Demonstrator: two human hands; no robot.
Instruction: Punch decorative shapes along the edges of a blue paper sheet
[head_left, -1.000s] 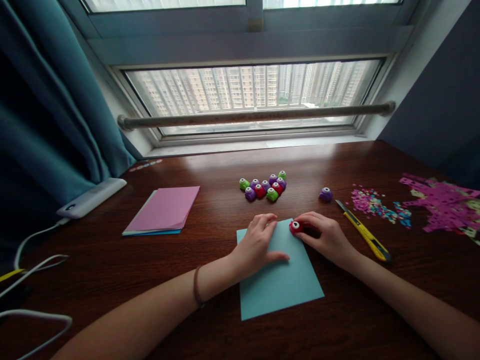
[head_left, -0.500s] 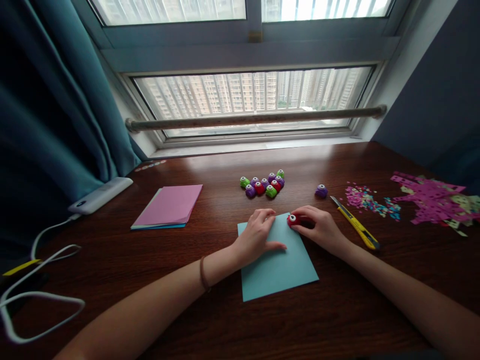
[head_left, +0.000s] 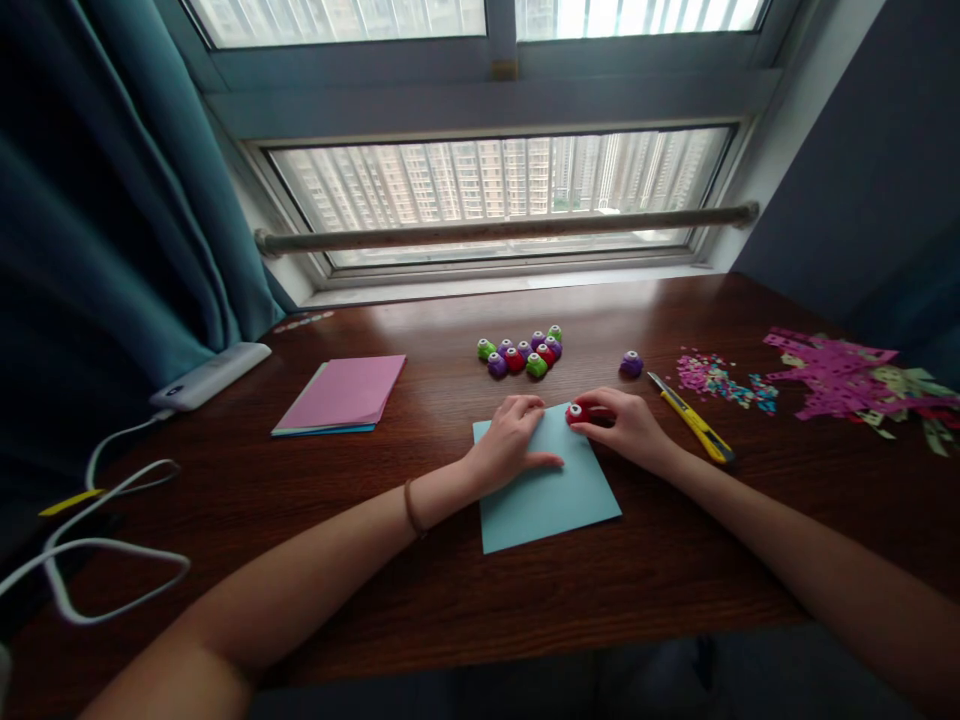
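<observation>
Right hand (head_left: 628, 425): grip narrow, pinches rounded red plastic craft punch (head_left: 576, 414) at far-right corner of pale-blue square paper sheet (head_left: 551, 505) | left hand (head_left: 508, 450): grip loosely spread, rests on sheet | fingers hide punch's right side

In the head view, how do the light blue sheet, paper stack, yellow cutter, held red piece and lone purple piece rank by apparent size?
1. Light blue sheet
2. Paper stack
3. Yellow cutter
Last, unranked: red piece and purple piece look alike; the right hand partly hides the red.
</observation>
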